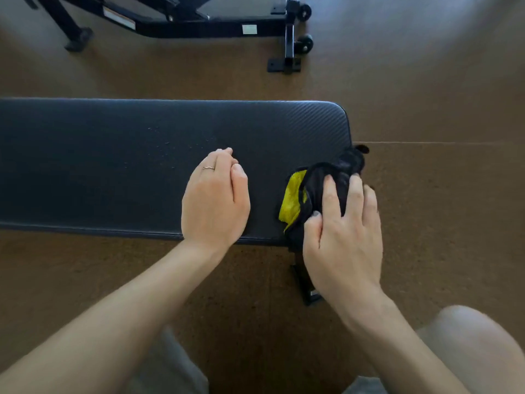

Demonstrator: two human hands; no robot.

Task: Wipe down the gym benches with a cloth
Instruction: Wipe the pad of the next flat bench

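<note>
A black padded gym bench (113, 166) runs across the view from the left edge to its rounded right end. A crumpled black and yellow cloth (295, 200) lies on the bench's right end, near the front corner. My right hand (343, 231) presses down on the cloth and grips it with spread fingers. My left hand (216, 200) rests on the pad just left of the cloth, fingers curled loosely, holding nothing. A few small specks show on the pad left of centre.
A second bench's black metal frame (199, 24) with small wheels (305, 44) stands on the brown floor behind. The near bench's black foot (305, 282) sticks out below my right hand. My knees show at the bottom of the view.
</note>
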